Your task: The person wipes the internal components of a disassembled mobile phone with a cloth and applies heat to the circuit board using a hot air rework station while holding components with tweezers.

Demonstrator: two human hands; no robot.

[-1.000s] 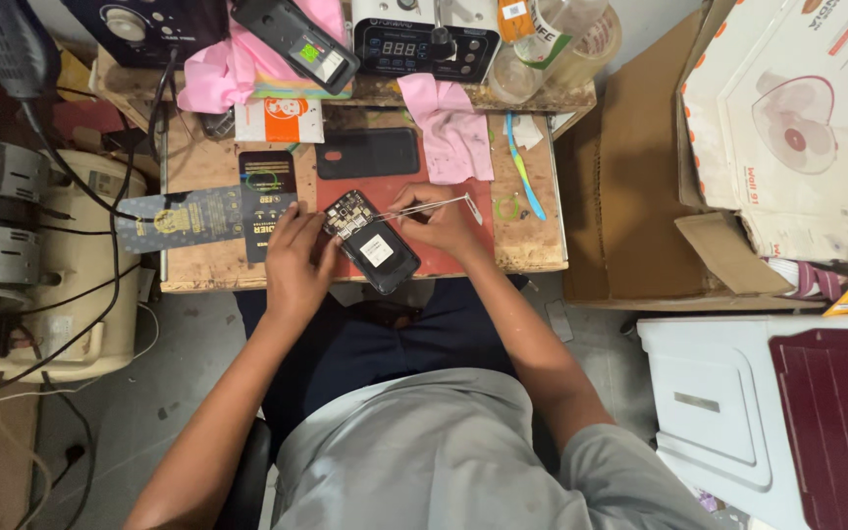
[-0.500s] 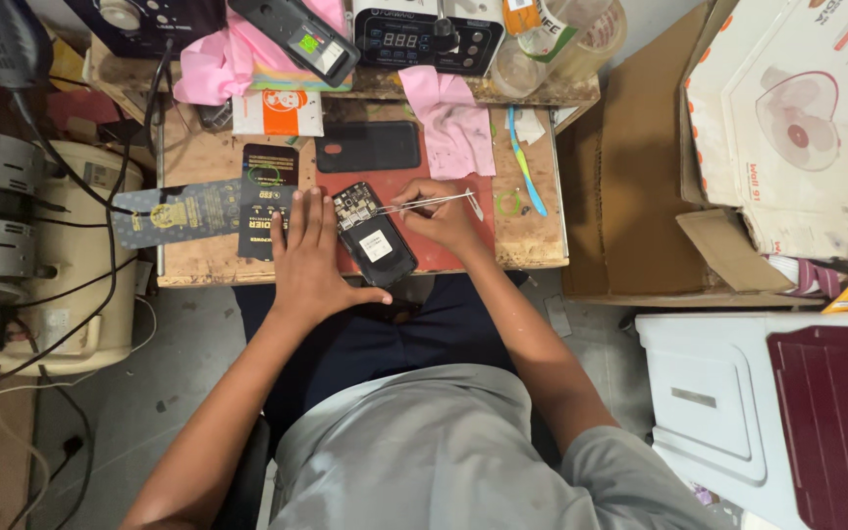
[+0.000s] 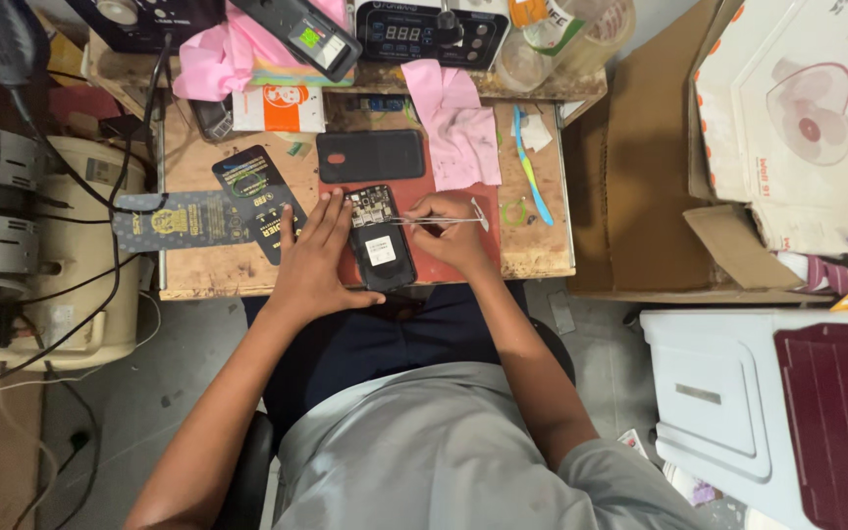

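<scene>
Cables [image 3: 71, 186] trail down on the far left past a cream-coloured plastic casing [image 3: 71, 285], and beside them begins the worn wooden workbench [image 3: 532, 240], scuffed and stained along its front edge. On its left part we see two dark printed cards [image 3: 213, 211] lying flat, one overlapping the other.

Next comes our left hand [image 3: 311, 260]. It lies palm down with the fingers spread and nearly straight, gripping nothing; the fingertips press against the left edge of the opened phone [image 3: 380, 238]. That phone is a dark, rounded rectangle lying back-up on a red mat [image 3: 453, 196], its cover off, so that small metallic parts show at the top end and a white label sits in the middle. It rests right at the near edge of the bench, between our two hands and touching both.

Above it, a smooth black back cover [image 3: 370, 155] lies flat, and a crumpled pink cloth [image 3: 463, 132] lies to the right of that.

Our right hand [image 3: 453, 231] is curled narrow, fingers pinched around thin metal tweezers [image 3: 439, 220], whose tips point left onto the phone's upper part. Further right lies a light blue plastic tool [image 3: 530, 167], then folded brown cardboard [image 3: 640, 157], and a white box [image 3: 807, 118] printed with a fan.
</scene>
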